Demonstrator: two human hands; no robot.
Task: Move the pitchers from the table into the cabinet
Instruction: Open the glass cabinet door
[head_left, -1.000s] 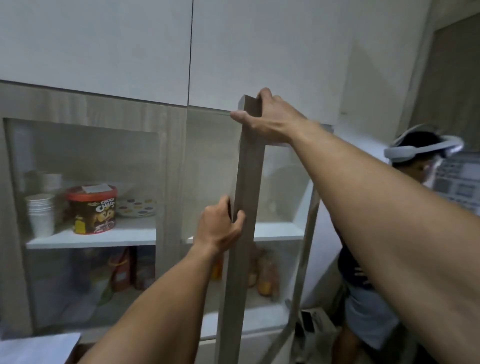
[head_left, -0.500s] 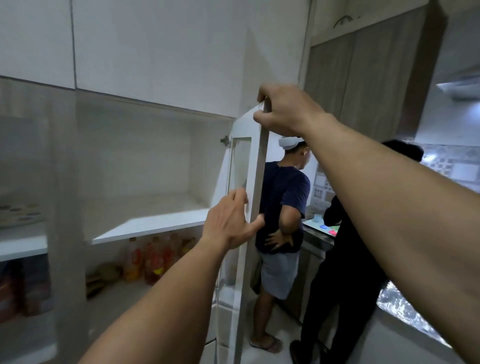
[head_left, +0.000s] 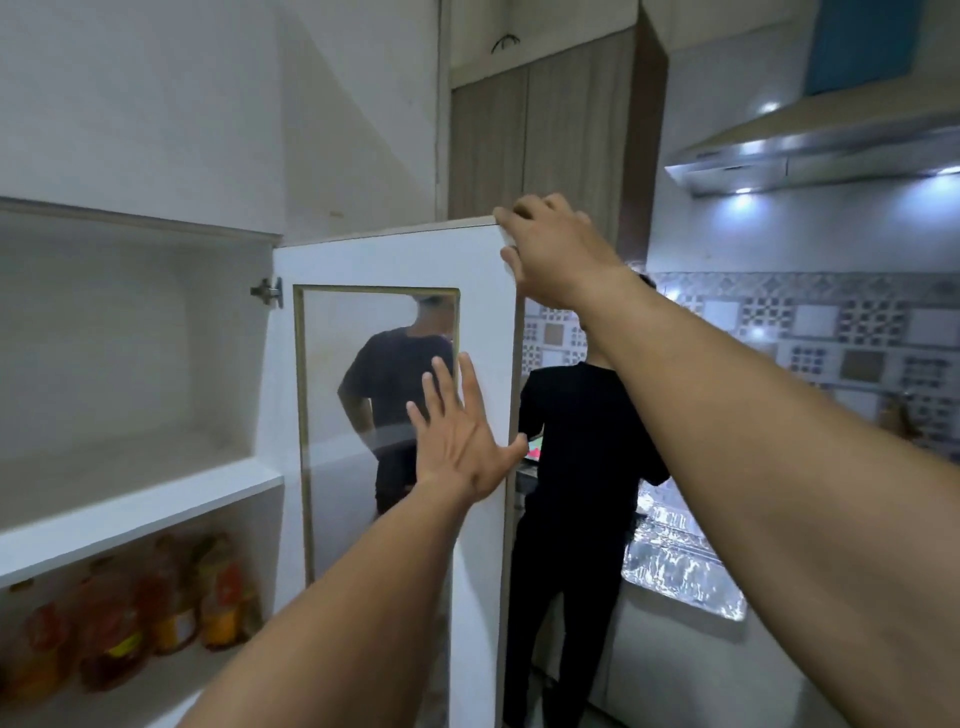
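The cabinet (head_left: 135, 332) stands open in front of me, its white upper shelf (head_left: 130, 499) bare. Its glass-paned door (head_left: 483, 291) is swung wide to the right. My right hand (head_left: 550, 249) grips the door's top outer corner. My left hand (head_left: 462, 436) lies flat with fingers spread against the door's inner face near its outer edge. No pitchers and no table are in view.
Several orange and red bottles (head_left: 156, 608) stand on the lower shelf. Behind the door stands a person in black (head_left: 571, 467), and a second person (head_left: 395, 384) shows through the glass. A marble counter (head_left: 680, 566) and a range hood (head_left: 810, 150) are at right.
The door has swung from edge-on to fully open, showing its inner face. My left hand let go of the door edge and now presses flat on it. The view turned right.
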